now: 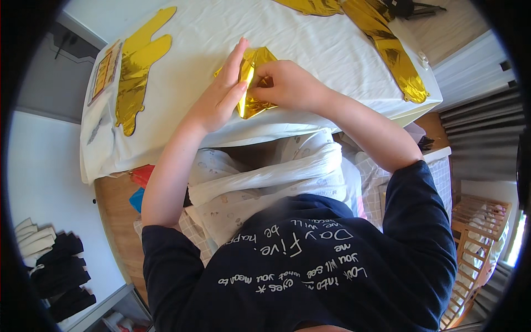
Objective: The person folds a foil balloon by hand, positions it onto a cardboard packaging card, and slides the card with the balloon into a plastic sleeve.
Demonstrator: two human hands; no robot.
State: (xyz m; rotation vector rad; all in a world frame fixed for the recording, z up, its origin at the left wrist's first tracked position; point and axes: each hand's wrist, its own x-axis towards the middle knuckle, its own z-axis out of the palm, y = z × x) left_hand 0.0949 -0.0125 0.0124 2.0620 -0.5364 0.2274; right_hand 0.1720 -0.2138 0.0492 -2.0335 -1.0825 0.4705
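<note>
A folded gold foil balloon (253, 61) lies on the white cloth of the table (332, 50) in front of me. My left hand (221, 94) lies flat with straight fingers against its left side, pressing it down. My right hand (287, 86) pinches the foil at its middle with bent fingers, covering the right part of it. The foil's lower corner sticks out between the two hands.
A flat gold foil balloon (135, 66) and a printed packet (105, 72) lie at the table's left. More gold foil balloons (392, 50) stretch along the far right edge. White printed fabric (265, 177) lies over my lap. A wooden crib (475, 243) stands at right.
</note>
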